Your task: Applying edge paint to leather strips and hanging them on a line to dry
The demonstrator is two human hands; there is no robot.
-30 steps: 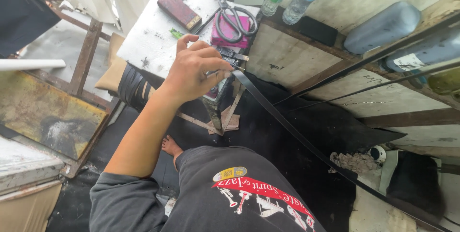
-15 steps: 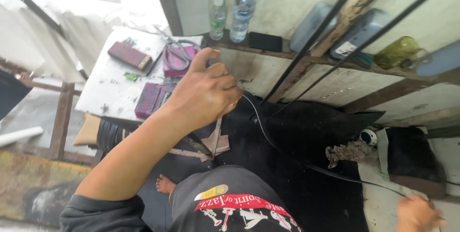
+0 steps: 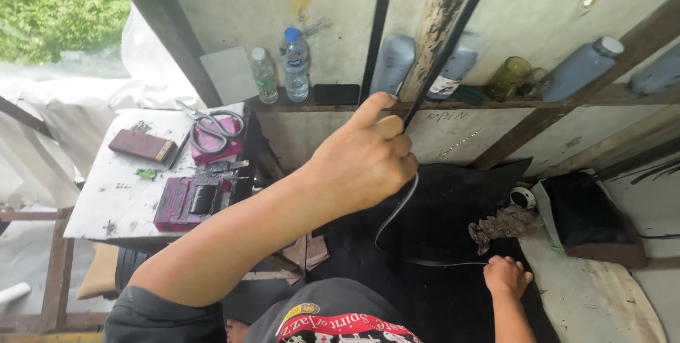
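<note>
My left hand (image 3: 361,162) is raised in the middle of the view, fingers closed around a narrow black strip (image 3: 397,212). Above the hand the strip runs up past the wooden ledge (image 3: 425,106) and out of the top of the view. Below the hand it loops down over a black sheet (image 3: 453,194) to my right hand (image 3: 506,276), which is closed on its lower end near the floor. A second black strip (image 3: 382,24) hangs beside it.
A small white table (image 3: 120,194) at left carries scissors (image 3: 212,127), a brown case (image 3: 142,146) and a magenta box (image 3: 188,203). The ledge holds two water bottles (image 3: 294,63), a dark phone (image 3: 336,94), grey bottles (image 3: 581,67) and an olive mug (image 3: 513,77). A rag (image 3: 499,224) and black bag (image 3: 588,215) lie at right.
My left hand has moved with the strip from over the white table to the right, up in front of the ledge. My right hand has come into view holding the strip's lower end.
</note>
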